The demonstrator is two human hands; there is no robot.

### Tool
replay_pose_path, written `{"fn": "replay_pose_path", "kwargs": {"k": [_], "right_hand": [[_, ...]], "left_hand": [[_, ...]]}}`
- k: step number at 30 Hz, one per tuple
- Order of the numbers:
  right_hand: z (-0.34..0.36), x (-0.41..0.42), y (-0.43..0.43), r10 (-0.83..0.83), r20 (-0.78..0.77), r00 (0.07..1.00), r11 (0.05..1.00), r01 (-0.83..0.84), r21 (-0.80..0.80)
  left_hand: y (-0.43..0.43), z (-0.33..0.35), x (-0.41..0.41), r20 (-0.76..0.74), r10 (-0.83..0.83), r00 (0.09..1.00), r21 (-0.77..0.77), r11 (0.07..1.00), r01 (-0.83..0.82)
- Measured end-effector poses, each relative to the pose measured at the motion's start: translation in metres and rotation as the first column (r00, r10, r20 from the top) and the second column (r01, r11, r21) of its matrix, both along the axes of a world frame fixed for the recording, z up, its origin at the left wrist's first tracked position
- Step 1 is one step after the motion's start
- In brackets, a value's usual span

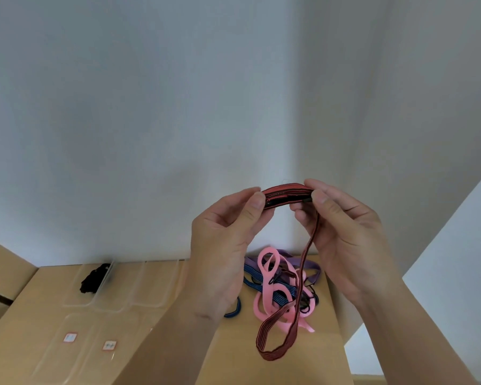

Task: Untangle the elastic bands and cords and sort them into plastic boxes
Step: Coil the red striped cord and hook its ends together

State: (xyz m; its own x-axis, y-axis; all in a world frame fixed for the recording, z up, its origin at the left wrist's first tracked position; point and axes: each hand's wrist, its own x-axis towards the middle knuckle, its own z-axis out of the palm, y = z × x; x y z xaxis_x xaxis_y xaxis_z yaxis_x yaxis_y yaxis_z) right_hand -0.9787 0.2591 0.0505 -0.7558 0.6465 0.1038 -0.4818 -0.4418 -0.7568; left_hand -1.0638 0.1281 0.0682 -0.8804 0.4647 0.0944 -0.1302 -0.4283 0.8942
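I hold a red elastic band with black stripes up in front of the wall. My left hand pinches its left end between thumb and fingers. My right hand pinches the right end. A long loop of the same band hangs down from my right hand to just above the tabletop. Below it lies a tangle with a pink band, a blue striped band and a purple band. A clear plastic box on the left holds a black cord bundle.
Several more clear plastic boxes sit in a row beside the first, and clear lids with small labels lie nearer me. Everything rests on a brown cardboard surface. A white wall stands directly behind.
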Motion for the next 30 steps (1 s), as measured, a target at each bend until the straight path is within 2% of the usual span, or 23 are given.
{"fn": "replay_pose_path", "kwargs": {"k": [5,8,12,14,16,22,27,30], "right_hand": [[-0.002,0.0,0.0,0.009,0.01,1.0,1.0,-0.009,-0.002],[-0.002,0.0,0.005,0.009,0.021,1.0,0.999,-0.01,0.048],[-0.002,0.006,0.015,0.104,0.112,0.988,0.964,-0.128,0.232],[-0.002,0.007,0.019,0.133,0.175,0.976,0.929,-0.184,0.322],[-0.001,0.006,0.021,0.117,0.203,0.972,0.903,-0.189,0.385],[0.006,0.0,0.02,0.076,0.18,0.981,0.866,-0.155,0.476],[0.006,-0.006,0.006,-0.089,0.166,0.982,0.917,0.016,0.399],[0.003,-0.01,-0.004,-0.134,0.136,0.982,0.924,0.074,0.374]], "left_hand": [[0.0,-0.001,-0.004,0.059,-0.036,0.998,0.055,0.998,0.033],[-0.005,-0.001,-0.008,0.039,-0.111,0.993,0.013,0.994,0.111],[-0.017,0.008,-0.017,-0.057,-0.286,0.956,-0.268,0.927,0.262],[-0.02,0.01,-0.021,-0.222,-0.32,0.921,-0.445,0.874,0.197],[-0.02,0.012,-0.023,-0.345,-0.329,0.879,-0.521,0.846,0.112],[-0.014,0.012,-0.023,-0.356,-0.327,0.876,-0.505,0.855,0.114],[-0.002,-0.002,-0.013,-0.222,-0.227,0.948,-0.384,0.914,0.129],[0.003,-0.011,-0.006,-0.178,-0.137,0.974,-0.318,0.945,0.075]]}}
